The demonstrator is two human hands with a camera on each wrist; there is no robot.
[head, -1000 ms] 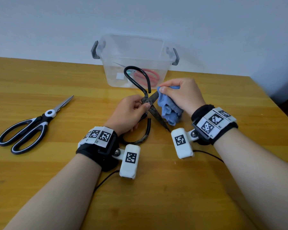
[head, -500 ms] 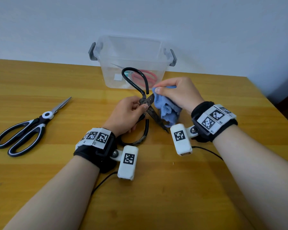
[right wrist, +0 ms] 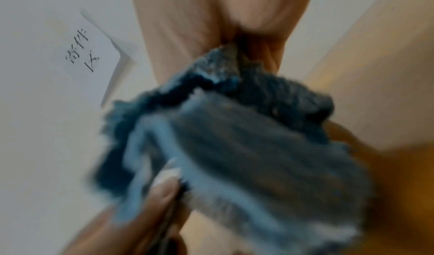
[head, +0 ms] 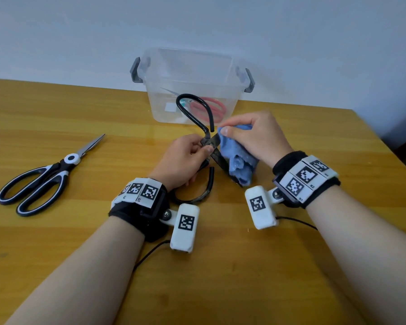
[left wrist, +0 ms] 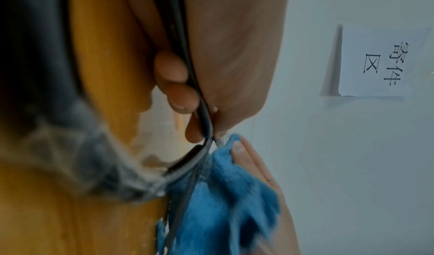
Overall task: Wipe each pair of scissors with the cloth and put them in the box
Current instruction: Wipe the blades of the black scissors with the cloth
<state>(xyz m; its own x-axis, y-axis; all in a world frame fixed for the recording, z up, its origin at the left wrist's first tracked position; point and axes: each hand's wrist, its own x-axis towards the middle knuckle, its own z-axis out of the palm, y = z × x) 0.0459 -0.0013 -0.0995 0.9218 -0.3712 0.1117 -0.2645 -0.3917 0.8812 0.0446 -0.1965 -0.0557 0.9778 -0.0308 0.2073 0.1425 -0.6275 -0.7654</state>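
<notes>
Black iron scissors (head: 206,139) with big looped handles are the pair being wiped. The left hand (head: 185,158) has its fingers and thumb curled round them at the pivot, holding them above the middle of the bench (head: 56,242), one loop rising toward the box and the other down by the wrist. The right hand (head: 251,137) pinches the blue cloth (head: 237,160) between thumb and fingers and presses it on the blade just beside the pivot; the rest of the cloth hangs bunched over the blade, whose tip shows below it. In the left wrist view the cloth (left wrist: 225,194) lies flat against the thin edge of the blade.

Clear plastic, with grey clip handles, the box (head: 192,90) stands at the far edge of the bench, near the hands and directly beyond them. A red-handled pair (head: 209,109) already lies inside. A black-and-white pair (head: 42,177) lies untouched toward the left edge, well apart from the hands.

By my reading this is the wiping step on the second of three pairs. The next move calls for drawing the cloth along the blade toward the tip, with the left hand's hold kept firm at the pivot so the blades do not swing. Once both blades are wiped, the pair needs lifting over the near wall of the box and setting down beside the red one.
</notes>
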